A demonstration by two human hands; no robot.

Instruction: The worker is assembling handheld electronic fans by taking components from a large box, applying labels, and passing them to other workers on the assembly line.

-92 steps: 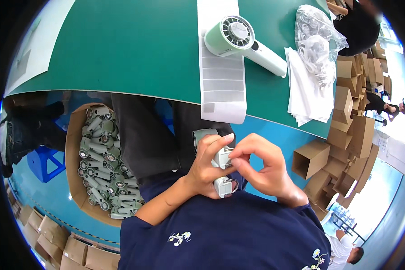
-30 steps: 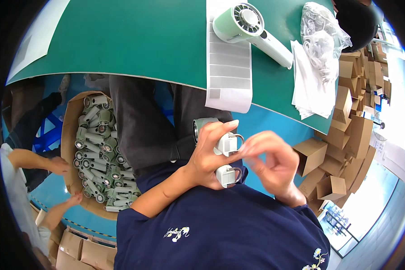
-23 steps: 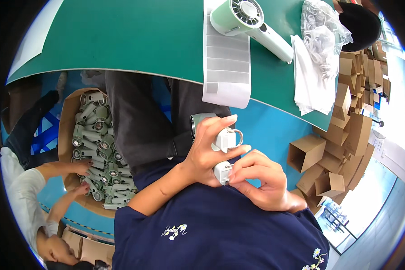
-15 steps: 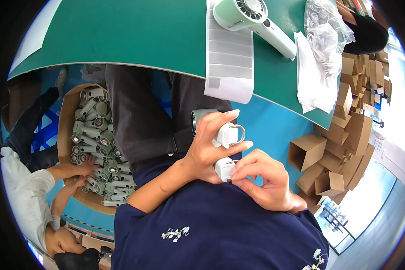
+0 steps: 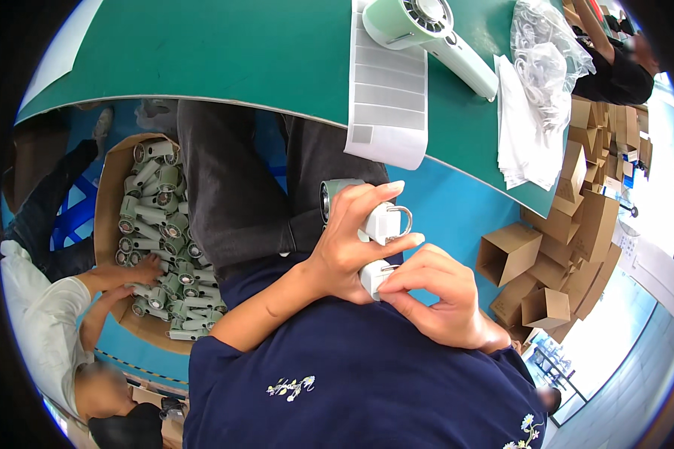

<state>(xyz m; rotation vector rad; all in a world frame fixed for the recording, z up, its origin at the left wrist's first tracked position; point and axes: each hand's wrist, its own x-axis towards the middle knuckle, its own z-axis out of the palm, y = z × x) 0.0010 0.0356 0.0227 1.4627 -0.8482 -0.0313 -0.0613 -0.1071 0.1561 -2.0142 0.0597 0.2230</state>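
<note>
My left hand (image 5: pixel 342 243) grips two small handheld fans side by side, the ends of their white handles sticking out between its fingers. The upper handle end (image 5: pixel 383 224) carries a metal loop that stands out. Behind my left hand a pale green fan head (image 5: pixel 335 196) shows in part. At the lower handle end (image 5: pixel 373 280), thumb and forefinger of my right hand (image 5: pixel 443 301) are pinched together, right by a thin metal loop. My fingertips partly cover that loop. The other fingers of my right hand are curled.
On the green table (image 5: pixel 202 52) lie a green-and-white handheld fan (image 5: pixel 468 66), a label sheet (image 5: pixel 389 93) over the edge, white papers (image 5: pixel 520 142) and a clear bag of white cords (image 5: pixel 543 60). A co-worker's hands (image 5: pixel 146 273) reach into a carton (image 5: pixel 112 194) of fans. Cardboard boxes (image 5: pixel 543 307) are piled at right.
My hands keep nearly the same pose; the right fingertips have shifted slightly over the lower handle end. The co-worker's hands in the carton have moved a little. The whole view has shifted slightly.
</note>
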